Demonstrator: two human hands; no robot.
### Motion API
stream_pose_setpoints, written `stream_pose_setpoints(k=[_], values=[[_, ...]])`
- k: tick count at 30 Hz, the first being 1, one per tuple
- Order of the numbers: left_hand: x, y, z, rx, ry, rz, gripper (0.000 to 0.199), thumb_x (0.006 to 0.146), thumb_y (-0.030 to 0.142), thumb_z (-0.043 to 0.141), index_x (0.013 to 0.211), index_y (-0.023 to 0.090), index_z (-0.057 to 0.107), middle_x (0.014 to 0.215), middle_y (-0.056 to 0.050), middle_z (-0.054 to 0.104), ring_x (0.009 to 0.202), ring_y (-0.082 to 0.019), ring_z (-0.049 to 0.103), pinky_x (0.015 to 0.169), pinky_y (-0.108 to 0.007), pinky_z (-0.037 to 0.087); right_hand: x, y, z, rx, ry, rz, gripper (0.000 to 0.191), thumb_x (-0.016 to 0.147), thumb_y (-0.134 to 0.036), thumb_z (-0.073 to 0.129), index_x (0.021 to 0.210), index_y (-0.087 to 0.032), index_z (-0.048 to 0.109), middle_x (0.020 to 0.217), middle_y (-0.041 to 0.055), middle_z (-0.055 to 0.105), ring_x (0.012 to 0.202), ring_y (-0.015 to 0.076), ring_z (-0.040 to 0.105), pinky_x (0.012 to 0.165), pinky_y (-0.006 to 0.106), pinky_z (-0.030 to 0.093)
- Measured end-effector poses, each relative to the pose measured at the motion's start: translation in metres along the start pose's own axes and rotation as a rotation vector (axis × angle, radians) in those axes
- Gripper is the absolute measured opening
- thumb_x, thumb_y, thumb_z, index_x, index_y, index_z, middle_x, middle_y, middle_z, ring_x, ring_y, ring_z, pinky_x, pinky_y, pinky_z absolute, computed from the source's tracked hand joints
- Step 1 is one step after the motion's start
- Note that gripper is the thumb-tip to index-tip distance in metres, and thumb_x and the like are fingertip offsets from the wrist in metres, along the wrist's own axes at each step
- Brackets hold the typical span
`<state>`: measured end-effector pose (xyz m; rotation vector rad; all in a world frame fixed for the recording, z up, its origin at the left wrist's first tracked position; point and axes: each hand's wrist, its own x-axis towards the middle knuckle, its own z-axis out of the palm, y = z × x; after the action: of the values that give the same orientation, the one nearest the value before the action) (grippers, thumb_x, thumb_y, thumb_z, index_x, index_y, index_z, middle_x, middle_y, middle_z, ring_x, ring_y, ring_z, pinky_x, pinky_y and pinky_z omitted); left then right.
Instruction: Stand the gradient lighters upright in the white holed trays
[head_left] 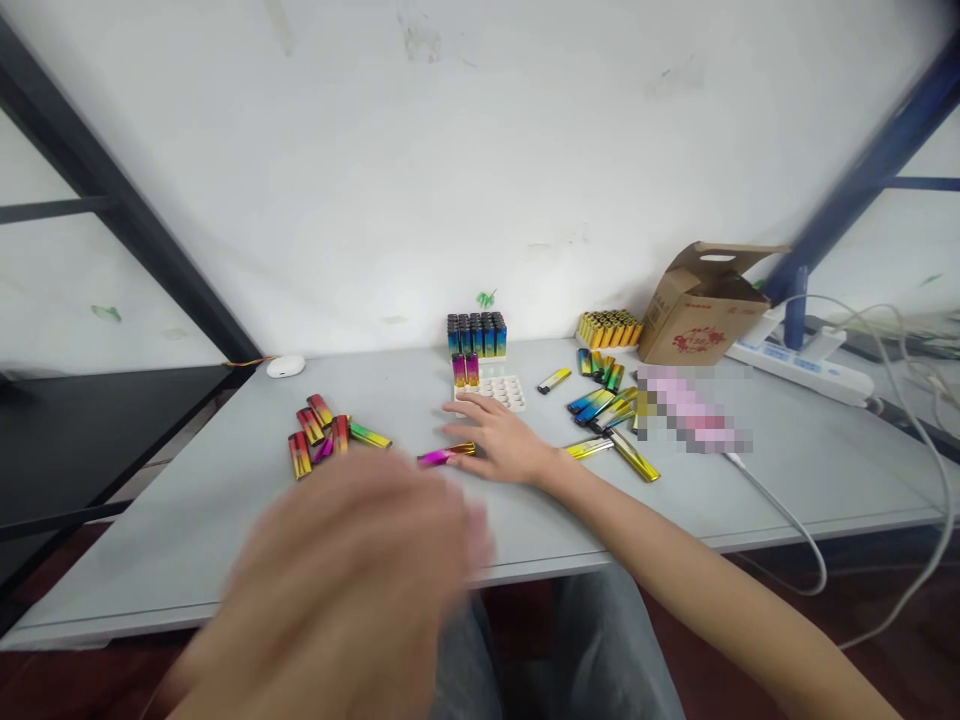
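The right hand (499, 440) is held palm down with its fingers spread wide above the middle of the tabletop (525, 535); a magenta-and-orange lighter (436, 457) is partly covered by its thumb, but whether contact is made cannot be told. The left hand (360, 560) is blurred over the front edge, and its grip cannot be made out. Just beyond the right fingertips, two magenta lighters (466, 370) are stood upright in a white tray (511, 392). Loose lighters are scattered toward the left edge (320, 430) and right of the middle. Along the back edge are set blue lighters (477, 336), yellow lighters (611, 329) and, toward the back right corner, a cardboard box (705, 318).
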<state>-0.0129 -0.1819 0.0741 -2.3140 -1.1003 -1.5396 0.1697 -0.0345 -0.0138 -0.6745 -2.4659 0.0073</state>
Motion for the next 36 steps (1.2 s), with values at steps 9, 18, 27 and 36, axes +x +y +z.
stream_pose_setpoints(k=[9,18,27,36], values=[[0.052,-0.150,0.122,-0.108,0.085,-0.273,0.027,0.092,0.029,0.042,0.085,0.017,0.065,0.083,-0.006,0.068,0.077,-0.016,0.063,0.073,-0.029,0.050,-0.001,0.021,-0.020,0.288,0.069,0.200,0.016,0.089,-0.029,0.061,0.101,-0.018,0.065,0.101,0.0076,0.069,0.095,0.0221,0.060,0.088,0.037,0.046],[0.036,-0.128,0.123,-0.567,-0.135,-0.332,0.037,0.093,0.043,0.044,0.112,0.017,0.064,0.107,-0.011,0.066,0.086,-0.018,0.065,0.076,-0.031,0.052,0.008,0.024,-0.028,1.135,0.346,0.590,0.044,0.088,-0.060,0.051,0.082,-0.017,0.062,0.076,0.0023,0.061,0.064,0.0123,0.054,0.062,0.026,0.043],[0.033,-0.105,0.134,-0.716,-0.164,-0.470,0.032,0.092,0.040,0.050,0.107,0.017,0.066,0.114,-0.011,0.064,0.088,-0.017,0.064,0.081,-0.031,0.052,0.010,0.015,-0.016,1.226,0.184,0.697,0.055,0.084,-0.068,0.047,0.082,-0.016,0.063,0.076,0.0054,0.065,0.064,0.0141,0.057,0.058,0.026,0.042],[0.039,-0.111,0.132,-0.873,0.035,-0.725,0.021,0.089,0.035,0.050,0.091,0.016,0.059,0.067,0.001,0.058,0.062,-0.012,0.059,0.066,-0.026,0.049,0.009,0.031,-0.022,0.992,0.420,0.850,0.037,0.081,-0.051,0.052,0.082,-0.016,0.065,0.073,0.0027,0.063,0.063,0.0132,0.055,0.058,0.024,0.041]])
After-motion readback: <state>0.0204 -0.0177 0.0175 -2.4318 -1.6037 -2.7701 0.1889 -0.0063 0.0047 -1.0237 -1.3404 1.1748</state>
